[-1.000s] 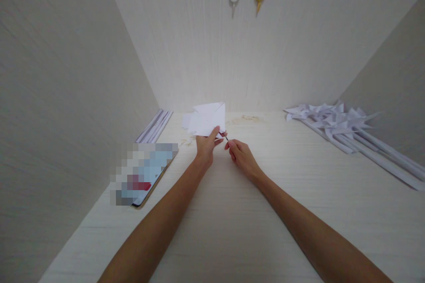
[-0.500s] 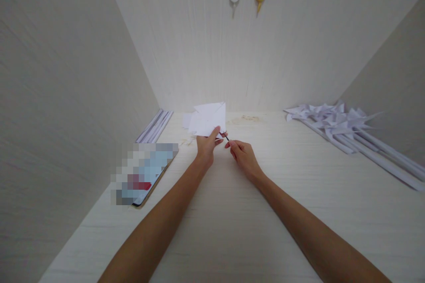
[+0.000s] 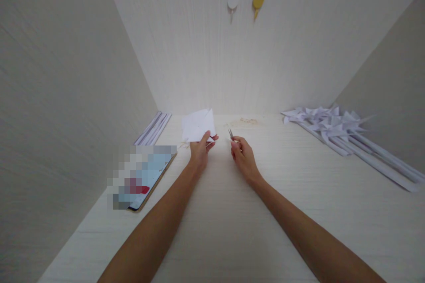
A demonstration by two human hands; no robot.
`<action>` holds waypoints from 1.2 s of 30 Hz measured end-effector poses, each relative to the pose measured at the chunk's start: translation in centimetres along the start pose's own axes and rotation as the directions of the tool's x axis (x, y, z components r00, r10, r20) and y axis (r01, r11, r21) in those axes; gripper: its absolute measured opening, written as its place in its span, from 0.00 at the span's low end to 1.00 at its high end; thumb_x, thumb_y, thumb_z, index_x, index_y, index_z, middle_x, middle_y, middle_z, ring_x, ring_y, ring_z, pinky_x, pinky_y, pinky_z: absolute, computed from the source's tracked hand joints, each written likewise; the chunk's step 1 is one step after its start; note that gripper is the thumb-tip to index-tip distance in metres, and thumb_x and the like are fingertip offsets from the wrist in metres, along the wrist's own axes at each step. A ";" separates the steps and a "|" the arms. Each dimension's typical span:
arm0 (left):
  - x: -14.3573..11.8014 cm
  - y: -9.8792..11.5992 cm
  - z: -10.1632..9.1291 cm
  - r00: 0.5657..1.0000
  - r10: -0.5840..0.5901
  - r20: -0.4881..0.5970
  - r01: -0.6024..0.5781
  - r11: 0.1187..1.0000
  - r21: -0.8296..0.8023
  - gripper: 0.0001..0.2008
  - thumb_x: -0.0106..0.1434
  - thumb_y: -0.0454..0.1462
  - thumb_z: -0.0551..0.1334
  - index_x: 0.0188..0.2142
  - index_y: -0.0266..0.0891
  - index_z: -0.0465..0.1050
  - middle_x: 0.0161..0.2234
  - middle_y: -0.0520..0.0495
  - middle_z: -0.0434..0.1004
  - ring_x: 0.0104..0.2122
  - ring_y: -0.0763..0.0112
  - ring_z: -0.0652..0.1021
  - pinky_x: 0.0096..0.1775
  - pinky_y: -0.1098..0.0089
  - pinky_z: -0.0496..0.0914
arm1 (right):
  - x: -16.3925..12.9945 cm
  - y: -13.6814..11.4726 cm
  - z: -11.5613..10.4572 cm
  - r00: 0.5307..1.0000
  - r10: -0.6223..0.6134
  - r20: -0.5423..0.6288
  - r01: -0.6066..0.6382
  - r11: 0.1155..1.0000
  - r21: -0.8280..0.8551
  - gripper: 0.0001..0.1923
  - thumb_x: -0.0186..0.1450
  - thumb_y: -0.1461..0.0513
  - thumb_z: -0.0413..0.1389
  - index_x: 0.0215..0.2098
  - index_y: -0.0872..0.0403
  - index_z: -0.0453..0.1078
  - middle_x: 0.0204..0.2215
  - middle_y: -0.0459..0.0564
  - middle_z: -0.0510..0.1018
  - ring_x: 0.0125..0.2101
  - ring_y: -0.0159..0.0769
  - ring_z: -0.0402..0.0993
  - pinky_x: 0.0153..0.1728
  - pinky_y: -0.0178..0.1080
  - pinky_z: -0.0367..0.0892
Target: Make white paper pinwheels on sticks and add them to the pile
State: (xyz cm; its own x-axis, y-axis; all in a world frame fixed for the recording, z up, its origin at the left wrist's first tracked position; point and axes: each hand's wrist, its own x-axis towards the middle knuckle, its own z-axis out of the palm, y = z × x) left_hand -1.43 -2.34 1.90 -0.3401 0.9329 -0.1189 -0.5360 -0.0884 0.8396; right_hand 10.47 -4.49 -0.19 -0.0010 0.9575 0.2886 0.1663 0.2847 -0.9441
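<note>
Paper first: the left hand (image 3: 199, 152) pinches a folded white paper piece (image 3: 198, 126) by its near corner, lifting it off the worktop (image 3: 232, 212) so its edges stay free. Right hand (image 3: 243, 157), just apart, grips small scissors (image 3: 230, 133), tips up and clear of the sheet.

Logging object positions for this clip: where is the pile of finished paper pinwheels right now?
In the head view, the paper pinwheels lie on the table's far right side, against the right wall, well right of the right hand.
</note>
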 end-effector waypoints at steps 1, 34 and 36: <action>0.0 -0.1 -0.1 1.000 0.001 0.001 -0.001 1.000 0.002 0.07 0.50 0.32 0.61 0.31 0.34 0.68 0.21 0.51 0.74 0.22 0.77 0.76 0.23 0.79 0.65 | 0.1 0.2 -0.1 1.000 0.008 -0.030 -0.008 1.000 0.010 0.15 0.59 0.54 0.46 0.40 0.55 0.59 0.19 0.40 0.61 0.19 0.29 0.58 0.20 0.32 0.54; -0.2 -0.5 -0.2 0.992 0.036 0.117 -0.055 0.985 0.165 0.13 0.43 0.40 0.64 0.28 0.34 0.69 0.20 0.51 0.72 0.20 0.76 0.73 0.21 0.77 0.64 | 9.9 2.1 -2.6 0.977 -0.160 0.144 0.213 0.621 -0.754 0.17 0.56 0.69 0.47 0.42 0.56 0.68 0.42 0.59 0.67 0.43 0.46 0.60 0.39 0.47 0.57; -0.3 -0.5 -0.3 0.993 0.044 0.113 -0.060 0.988 0.144 0.13 0.42 0.39 0.64 0.27 0.35 0.68 0.19 0.53 0.71 0.18 0.78 0.71 0.20 0.77 0.64 | 8.5 1.1 -2.3 0.986 -0.161 0.035 0.157 0.859 -0.488 0.13 0.55 0.65 0.50 0.38 0.56 0.68 0.38 0.57 0.69 0.41 0.43 0.62 0.38 0.44 0.59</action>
State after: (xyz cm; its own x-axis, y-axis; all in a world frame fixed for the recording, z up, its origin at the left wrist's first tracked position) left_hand -1.29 -2.66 1.40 -0.2734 0.9617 -0.0214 -0.3981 -0.0929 0.9126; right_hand 12.92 3.85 1.60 -0.0621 0.9001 0.4312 0.6237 0.3723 -0.6873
